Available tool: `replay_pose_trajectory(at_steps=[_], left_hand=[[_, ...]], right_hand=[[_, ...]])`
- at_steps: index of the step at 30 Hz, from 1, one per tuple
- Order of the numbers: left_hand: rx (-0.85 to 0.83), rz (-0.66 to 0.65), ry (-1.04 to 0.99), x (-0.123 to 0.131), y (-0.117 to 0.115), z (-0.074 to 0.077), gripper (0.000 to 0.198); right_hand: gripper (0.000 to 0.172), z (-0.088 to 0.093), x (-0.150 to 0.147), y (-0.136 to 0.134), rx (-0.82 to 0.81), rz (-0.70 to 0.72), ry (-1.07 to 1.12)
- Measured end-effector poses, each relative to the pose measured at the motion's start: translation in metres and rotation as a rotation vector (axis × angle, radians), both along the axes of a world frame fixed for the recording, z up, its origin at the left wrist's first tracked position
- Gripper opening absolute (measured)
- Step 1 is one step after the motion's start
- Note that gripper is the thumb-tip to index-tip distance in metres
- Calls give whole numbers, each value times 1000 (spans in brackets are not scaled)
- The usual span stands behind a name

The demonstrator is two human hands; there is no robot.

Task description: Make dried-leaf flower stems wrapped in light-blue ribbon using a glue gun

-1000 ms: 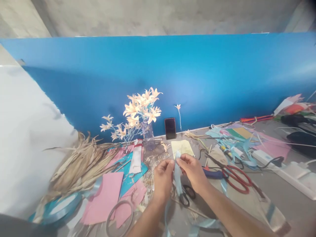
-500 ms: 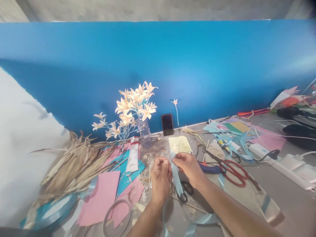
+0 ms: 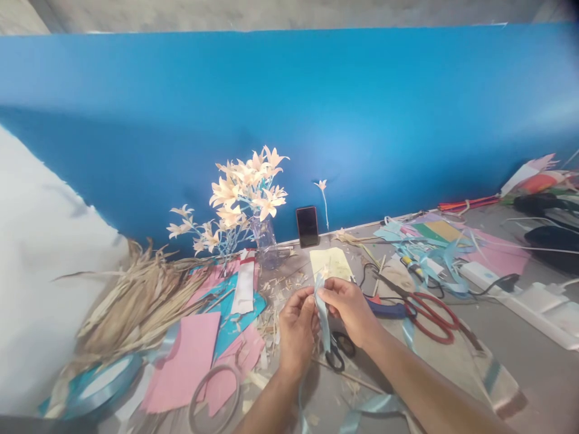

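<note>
A light blue ribbon (image 3: 324, 328) runs down between my hands, its lower part hanging over black scissor handles (image 3: 335, 358). My left hand (image 3: 297, 328) is closed, thumb against curled fingers, at the ribbon's left edge near its top. From the other side my right hand (image 3: 351, 306) pinches the same ribbon between thumb and fingers. Something small and pale, perhaps a flower tip, shows just above the fingertips; what lies inside the ribbon is hidden. Behind my hands lies a pale yellow sheet (image 3: 332, 263).
Cream artificial flowers (image 3: 244, 187) stand in a clear vase (image 3: 266, 241). A phone (image 3: 307, 227) leans on the blue wall. Dried husks (image 3: 131, 295), pink sheets (image 3: 183, 361) and a ribbon roll (image 3: 106, 386) lie left. Red-handled scissors (image 3: 434, 319) and a power strip (image 3: 520, 301) lie right.
My hands have shifted slightly right and closer together at the ribbon. The ribbon hangs narrower, turned more edge-on. The view has moved a little.
</note>
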State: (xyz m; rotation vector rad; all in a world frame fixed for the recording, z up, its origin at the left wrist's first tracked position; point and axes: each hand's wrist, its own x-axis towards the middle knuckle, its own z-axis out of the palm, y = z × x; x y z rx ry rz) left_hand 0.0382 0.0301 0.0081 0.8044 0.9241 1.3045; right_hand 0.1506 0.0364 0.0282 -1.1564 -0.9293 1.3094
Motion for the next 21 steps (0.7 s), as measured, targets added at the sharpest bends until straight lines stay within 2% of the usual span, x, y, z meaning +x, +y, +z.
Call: replay_pose_trajectory(at_steps=[7, 14, 21], left_hand=[[80, 21, 146, -2, 0, -11, 43], [91, 17, 176, -3, -1, -12, 43], [-7, -16, -22, 0, -1, -11, 43]], right_hand=[[30, -2, 2, -1, 5, 16, 22], [33, -5, 1, -1, 36, -22, 56], [35, -5, -1, -2, 56, -14, 106]])
